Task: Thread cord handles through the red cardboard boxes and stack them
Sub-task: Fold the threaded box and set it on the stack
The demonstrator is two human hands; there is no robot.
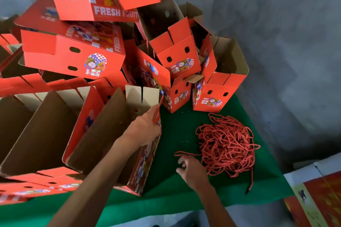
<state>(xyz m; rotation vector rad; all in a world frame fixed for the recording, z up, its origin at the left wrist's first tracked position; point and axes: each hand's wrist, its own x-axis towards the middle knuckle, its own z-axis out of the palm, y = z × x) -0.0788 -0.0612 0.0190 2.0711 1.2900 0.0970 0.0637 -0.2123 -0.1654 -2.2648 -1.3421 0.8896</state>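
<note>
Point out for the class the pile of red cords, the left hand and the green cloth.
pile of red cords (227,145), head view, middle of the tangle.
left hand (145,127), head view, back of the hand, on the box edge.
green cloth (177,134), head view, bare patch.

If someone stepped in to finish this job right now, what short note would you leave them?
Left hand grips the side wall of the open red box on the green table cover. Right hand reaches for a loose cord at the edge of the red cord pile, not yet clearly holding it. Stacked boxes stand behind. Left: thread this box, stack it, then do the open ones on the left.
</note>
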